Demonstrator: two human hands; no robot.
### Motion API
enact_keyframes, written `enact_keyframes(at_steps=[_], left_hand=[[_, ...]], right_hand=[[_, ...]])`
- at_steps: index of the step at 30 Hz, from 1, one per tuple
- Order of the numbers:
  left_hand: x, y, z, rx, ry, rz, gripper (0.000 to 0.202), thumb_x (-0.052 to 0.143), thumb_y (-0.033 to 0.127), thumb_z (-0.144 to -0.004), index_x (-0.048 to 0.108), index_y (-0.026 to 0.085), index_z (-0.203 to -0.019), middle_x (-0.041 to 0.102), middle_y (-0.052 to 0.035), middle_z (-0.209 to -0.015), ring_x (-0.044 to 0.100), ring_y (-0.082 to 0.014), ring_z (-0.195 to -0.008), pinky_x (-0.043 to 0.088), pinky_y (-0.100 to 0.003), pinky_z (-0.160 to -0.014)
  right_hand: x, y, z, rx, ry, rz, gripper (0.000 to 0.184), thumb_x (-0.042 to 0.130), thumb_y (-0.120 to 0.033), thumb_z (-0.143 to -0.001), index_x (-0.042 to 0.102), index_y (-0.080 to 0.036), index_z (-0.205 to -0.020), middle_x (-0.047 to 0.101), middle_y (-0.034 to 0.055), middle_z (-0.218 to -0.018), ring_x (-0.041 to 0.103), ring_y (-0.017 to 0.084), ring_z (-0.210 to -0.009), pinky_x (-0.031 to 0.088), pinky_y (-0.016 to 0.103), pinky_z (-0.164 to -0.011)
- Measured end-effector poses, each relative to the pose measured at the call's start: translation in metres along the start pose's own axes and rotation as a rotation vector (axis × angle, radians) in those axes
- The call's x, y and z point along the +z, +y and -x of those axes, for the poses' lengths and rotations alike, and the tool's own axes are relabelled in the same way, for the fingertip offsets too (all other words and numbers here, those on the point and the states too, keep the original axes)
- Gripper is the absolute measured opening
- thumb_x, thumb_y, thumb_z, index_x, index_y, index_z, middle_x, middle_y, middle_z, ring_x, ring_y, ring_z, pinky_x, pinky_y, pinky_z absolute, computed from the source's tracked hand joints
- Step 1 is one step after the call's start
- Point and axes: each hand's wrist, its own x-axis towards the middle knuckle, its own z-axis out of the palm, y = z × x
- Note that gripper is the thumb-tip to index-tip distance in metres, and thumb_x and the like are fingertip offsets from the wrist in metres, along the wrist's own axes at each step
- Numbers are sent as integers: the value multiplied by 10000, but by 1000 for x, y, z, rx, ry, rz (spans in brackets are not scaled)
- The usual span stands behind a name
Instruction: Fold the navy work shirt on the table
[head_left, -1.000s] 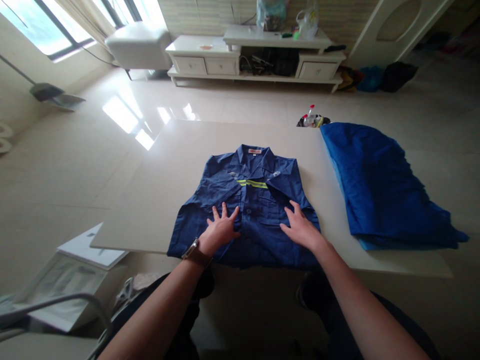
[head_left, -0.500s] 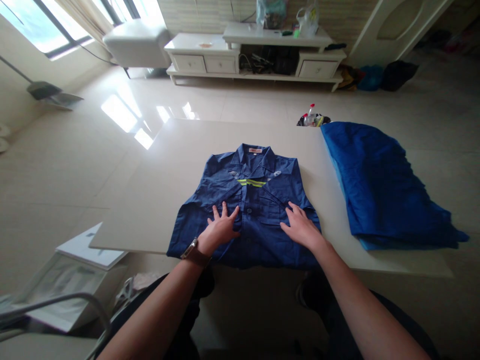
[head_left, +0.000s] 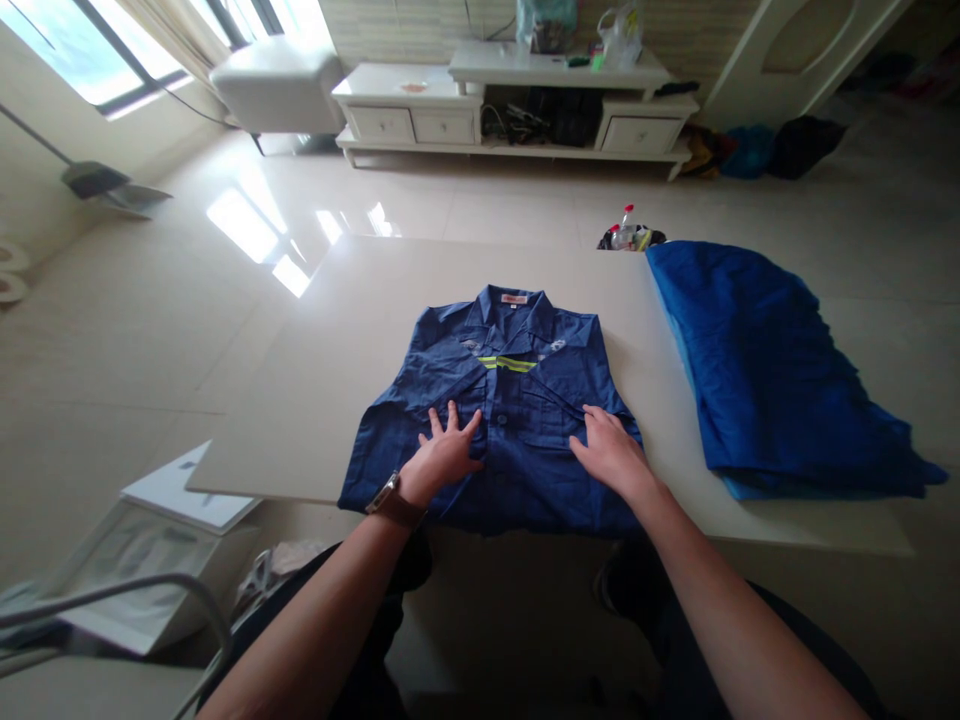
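resting both palms down on a dark blue shirt, which lies front up, collar away from me, at the near edge of a pale table. its hem is hard to follow: the lower edge sinks into shadow, and i cannot tell whether it hangs over. the sleeves are out of view. diagonal folds cover part of the chest; between them only a short piece of yellow reflective strip shows. the print on the collar label is too small to read.

left hand: wide, fingers splayed and pointing away from me, thumb turned inward, on the left front. watch on that wrist. right hand: narrower spread, fingers close together and slightly bent, thumb apart, by the right-hand fold. the undersides of both hands are hidden, so pressure cannot be told. both forearms angle in from the bottom corners, where the frame cuts them.

a brighter blue cloth lies to the right, apart from the shirt; its layers are hard to count. beyond the table, a red-capped bottle is part hidden by the far edge. contents of the container at lower left: blurred.
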Motion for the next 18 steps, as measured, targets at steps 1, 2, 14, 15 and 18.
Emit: enact_keyframes(at_steps=[1,2,14,15,18], left_hand=[[0,0,0,1,1,0,1014,775,352,-870,159,332,-1674,-90,-233,-1711,-22,-604,-1513,338,-783,-1106],[1,-1,0,4,4,0,1013,775,353,-871,158,331,-1674,-86,-236,-1711,-21,-602,-1514,339,-782,-1107],[-1,0,1,3,-11,-3,1012,766,351,-885,135,339,-1676,-96,-230,-1712,-37,-596,-1514,343,-761,-1123],[0,-1,1,1,-12,-4,1017,769,354,-883,131,343,-1675,-99,-226,-1713,-41,-594,-1514,342,-756,-1128],[1,-1,-1,5,-7,-8,1034,780,360,-875,126,345,-1675,-107,-226,-1713,-40,-591,-1516,357,-744,-1128]], right_hand=[[0,1,0,2,2,5,503,475,-355,-970,616,-86,-1370,464,149,-1584,428,336,-1443,354,436,-1245],[1,1,-1,5,1,10,493,472,-359,-972,629,-86,-1352,471,146,-1579,434,338,-1436,350,433,-1247],[2,-3,2,-20,43,-5,477,509,-329,-974,628,-116,-1384,449,135,-1599,367,338,-1479,376,448,-1193],[-1,-6,3,-28,58,-4,434,516,-323,-972,663,-142,-1338,473,119,-1585,387,333,-1462,403,449,-1162],[-11,-14,6,-71,61,22,325,505,-309,-984,752,-191,-1158,640,91,-1413,523,293,-1321,458,429,-1049]])
